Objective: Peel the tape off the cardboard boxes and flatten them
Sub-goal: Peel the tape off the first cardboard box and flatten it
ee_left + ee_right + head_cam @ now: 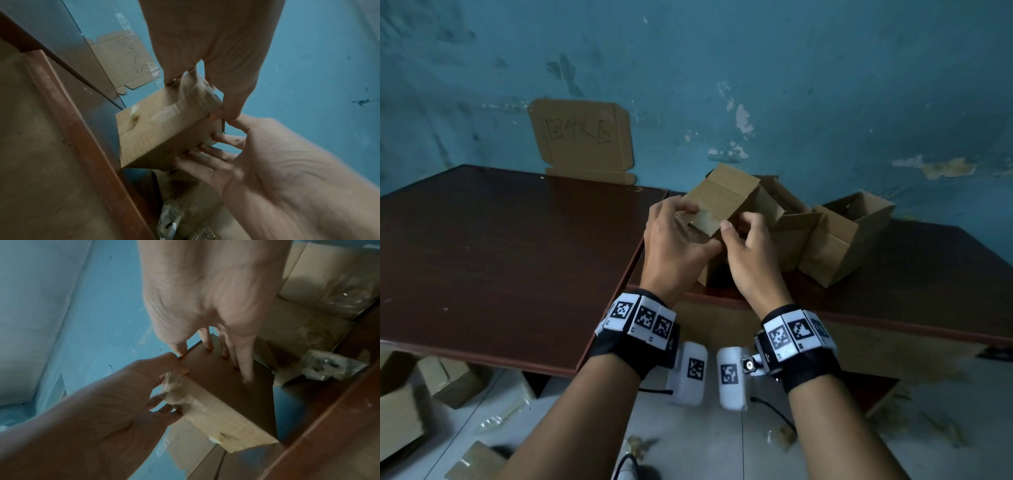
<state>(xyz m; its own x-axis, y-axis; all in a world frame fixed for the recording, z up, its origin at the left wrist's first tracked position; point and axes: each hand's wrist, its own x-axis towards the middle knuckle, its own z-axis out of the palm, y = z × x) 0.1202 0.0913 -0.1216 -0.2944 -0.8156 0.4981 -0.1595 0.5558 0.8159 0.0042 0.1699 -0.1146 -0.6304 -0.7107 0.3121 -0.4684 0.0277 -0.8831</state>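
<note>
Left hand (674, 240) grips the near end of a small box (719, 202), thumb and fingers pinching loosened clear tape (174, 391). Box is held tilted above the desk (500, 240). Right hand (750, 250) grips its right side, fingertips (246, 379) pressed flat. Open boxes (839, 236) stand right.

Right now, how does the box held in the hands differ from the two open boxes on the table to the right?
The held box is lifted off the table, tilted, gripped by the left hand and right hand; the open boxes rest on the right table untouched. The held box is closed, with clear tape on it; the open boxes have their flaps up. All are plain brown cardboard, none flattened.
</note>
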